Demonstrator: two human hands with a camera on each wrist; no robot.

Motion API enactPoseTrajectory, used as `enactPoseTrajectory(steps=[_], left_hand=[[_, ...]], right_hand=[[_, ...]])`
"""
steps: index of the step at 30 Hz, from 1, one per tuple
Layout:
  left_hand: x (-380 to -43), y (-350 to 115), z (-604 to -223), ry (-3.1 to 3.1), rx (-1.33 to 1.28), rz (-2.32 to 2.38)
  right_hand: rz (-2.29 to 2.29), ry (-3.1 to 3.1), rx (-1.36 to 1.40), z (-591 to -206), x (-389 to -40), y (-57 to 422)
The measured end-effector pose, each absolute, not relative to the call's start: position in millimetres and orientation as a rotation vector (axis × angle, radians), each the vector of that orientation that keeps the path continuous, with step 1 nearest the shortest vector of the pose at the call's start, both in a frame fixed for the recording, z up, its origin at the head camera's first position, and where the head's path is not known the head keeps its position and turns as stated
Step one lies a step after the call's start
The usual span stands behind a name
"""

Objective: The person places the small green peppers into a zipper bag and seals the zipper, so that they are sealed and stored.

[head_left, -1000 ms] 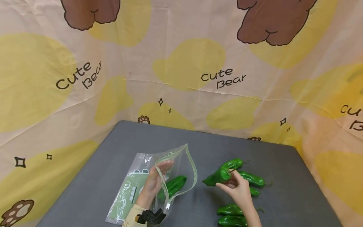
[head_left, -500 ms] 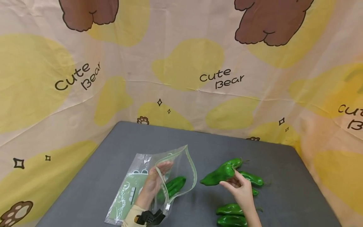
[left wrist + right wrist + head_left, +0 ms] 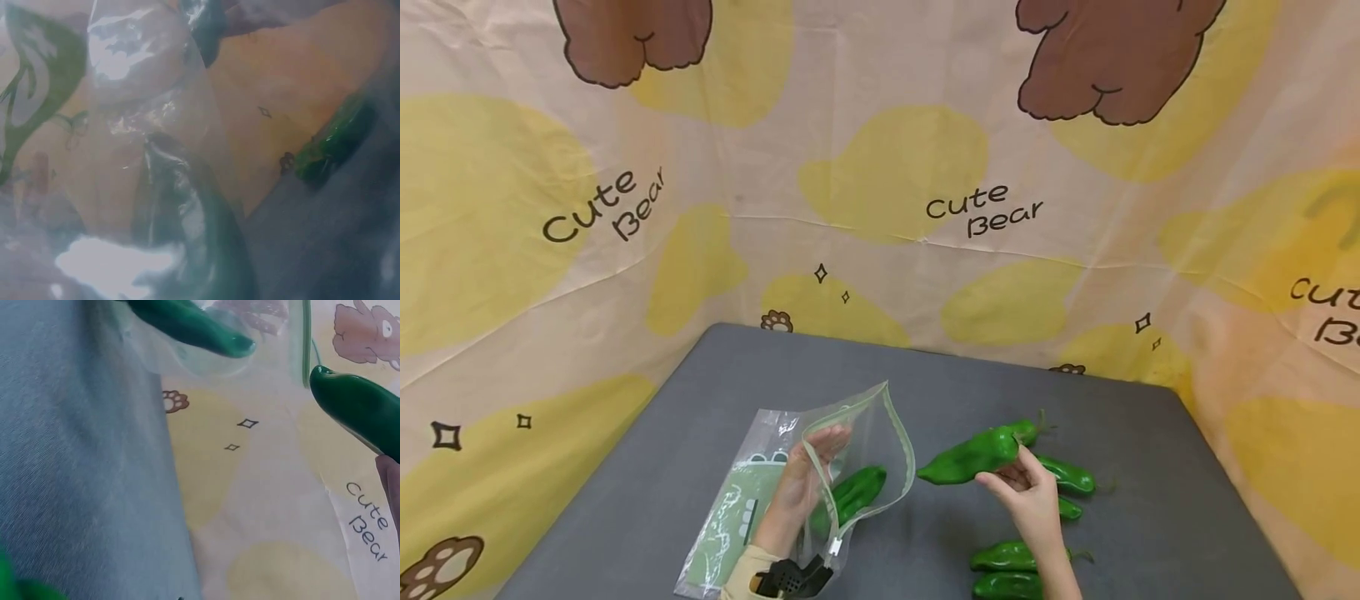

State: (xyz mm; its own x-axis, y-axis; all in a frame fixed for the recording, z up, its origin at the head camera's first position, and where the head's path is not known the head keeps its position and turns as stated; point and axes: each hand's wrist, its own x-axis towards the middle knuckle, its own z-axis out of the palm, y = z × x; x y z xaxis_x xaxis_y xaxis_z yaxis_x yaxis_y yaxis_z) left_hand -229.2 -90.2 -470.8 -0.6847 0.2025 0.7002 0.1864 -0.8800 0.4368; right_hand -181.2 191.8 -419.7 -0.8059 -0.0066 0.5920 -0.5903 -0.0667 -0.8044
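"one clear bag [image 3: 872, 443] has its mouth spread wide. what do we see inside?"

"at least one green pepper [image 3: 859, 490]; we can't count surely through the film. a flat bag [image 3: 711, 537] with a green print lies to its left."

"and the hands?"

"the left hand [image 3: 812, 457] shows through the plastic, fingers straight and loose; we can't tell whether it's inside or behind. the right hand [image 3: 1030, 490] pinches a long pepper [image 3: 972, 458] by its stem end, tip just beside the bag's mouth."

"we'd call the skins glossy and tapering, the film thin and creased, edged pale green."

"at least five loose peppers [image 3: 1067, 475] rest on the grey table [image 3: 917, 379]. behind it hangs a wrinkled cloth [image 3: 865, 175] with yellow patches, brown bears and 'cute bear' lettering."
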Motion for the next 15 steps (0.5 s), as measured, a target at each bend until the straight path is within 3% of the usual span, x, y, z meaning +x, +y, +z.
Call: enactPoseTrajectory(steps=[15], left_hand=[[-227.6,-89.4,-470.9,0.814,1.245,2.767]], right_hand=[[1.949,-1.862,0.582,-414.7,-193.8,168.0]])
